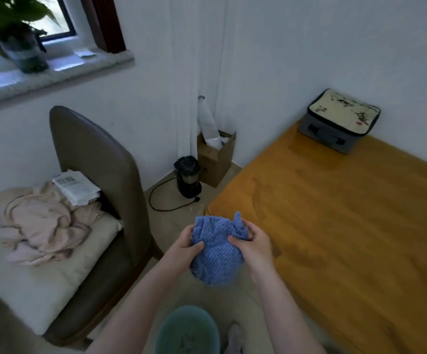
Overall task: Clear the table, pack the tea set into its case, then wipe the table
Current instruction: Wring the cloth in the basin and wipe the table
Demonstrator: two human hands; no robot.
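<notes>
A bunched blue knitted cloth (216, 249) hangs in the air just off the near left corner of the wooden table (348, 226). My left hand (185, 245) grips its left side and my right hand (252, 241) pinches its upper right edge. The grey tea set case (339, 120), zipped shut with a cream printed lid, stands at the table's far corner against the wall. No tea ware shows on the tabletop.
A teal basin (188, 330) sits on the floor below my hands. A brown chair (97, 190) with beige clothes (43, 223) and papers stands to the left. A black appliance (188, 176) with cord and a cardboard box (216, 155) occupy the floor corner. A plant (15, 29) sits on the windowsill.
</notes>
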